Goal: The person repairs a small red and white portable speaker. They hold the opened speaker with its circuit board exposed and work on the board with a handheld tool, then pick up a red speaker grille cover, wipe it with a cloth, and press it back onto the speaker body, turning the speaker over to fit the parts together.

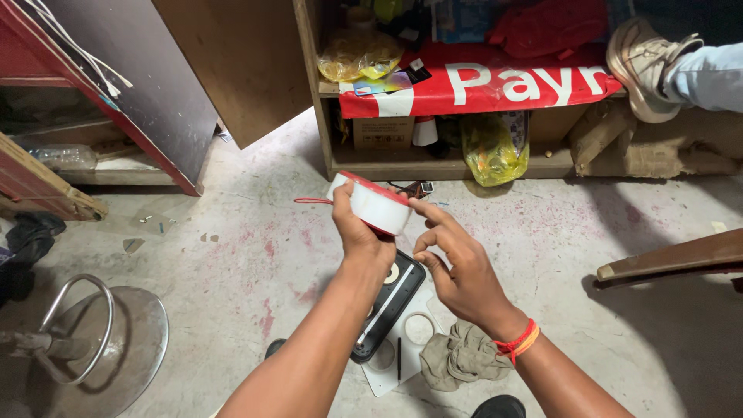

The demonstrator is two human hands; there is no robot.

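My left hand [357, 229] grips a thick white roll of tape with a red liner [373, 203], holding it up in the middle of the view. A thin red strip of liner sticks out to the left of the roll. My right hand [453, 259] is just right of the roll, index finger and thumb touching its edge, with a red and orange thread band on the wrist. Below my hands on the floor lies a black phone-shaped device [389, 304] face up on a white board [410, 340].
A crumpled grey cloth [462, 354] lies by the white board. A wooden shelf unit [464, 93] with a red banner, bags and boxes stands ahead. A metal stool base [93, 340] is at lower left. Another person's shoe [642, 66] rests at upper right; a wooden plank [673, 259] juts in right.
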